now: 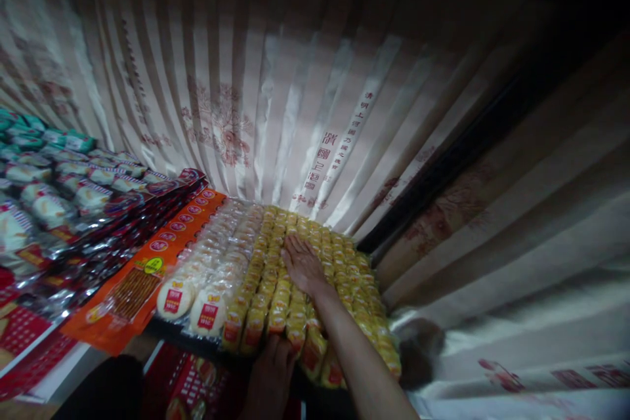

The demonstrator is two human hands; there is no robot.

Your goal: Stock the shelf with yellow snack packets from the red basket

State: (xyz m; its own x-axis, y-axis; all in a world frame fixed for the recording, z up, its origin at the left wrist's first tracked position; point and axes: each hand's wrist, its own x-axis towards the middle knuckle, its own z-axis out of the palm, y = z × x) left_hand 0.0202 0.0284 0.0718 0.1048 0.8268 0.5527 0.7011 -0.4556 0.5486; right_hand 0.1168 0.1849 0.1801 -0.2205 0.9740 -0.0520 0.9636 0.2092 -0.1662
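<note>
Rows of small yellow-wrapped snack packets (352,282) stand packed side by side in a dark tray. My right hand (304,266) lies flat on top of the rows, fingers stretched toward the far end. At the near edge, my left hand (274,361) has its fingers bent and pressed together against the front packets of a row; shadow partly hides them. Left of the yellow rows are clear-wrapped round white cakes or biscuits (207,308) with red labels. Next to these lies an orange snack bag (147,269) picturing brown sticks.
Dark red and white snack bags (88,190) are piled at the left, with green packs (69,140) behind. A pleated printed curtain (275,111) rises directly behind the goods. A dark pole (443,157) slants at the right. A red printed box (191,380) sits below the tray.
</note>
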